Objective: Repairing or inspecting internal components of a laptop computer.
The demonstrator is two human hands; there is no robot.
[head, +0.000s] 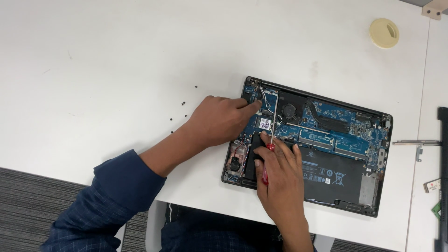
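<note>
Right hand (280, 175): fingers closed around a red-handled screwdriver (269, 149); the thin metal shaft runs up and slightly right, its tip reaching the small card at the upper left corner of the board. The handle's lower end shows below the thumb.

Left hand (219, 120): loosely curled, knuckles up, index finger stretched to the right and pressing on the board just left of the screwdriver shaft, beside the white and black wires. It holds nothing that can be seen. Forearm bare; dark blue sleeve (121, 186) rolled up above it.

Opened laptop (354, 140): bottom cover off, lying slightly tilted on the table, near the front edge. Blue circuit board across the upper half; round fan (290, 111) just right of the shaft; black battery (329, 172) filling the lower right, partly under the right hand; small round speaker with red wiring at the lower left corner.

White table (116, 56): several tiny black screws (183, 103) scattered left of the left hand. Pale yellow round cap (384, 33) at the far right, well apart from the laptop. Grey metal bracket (416, 143) just right of the laptop.
</note>
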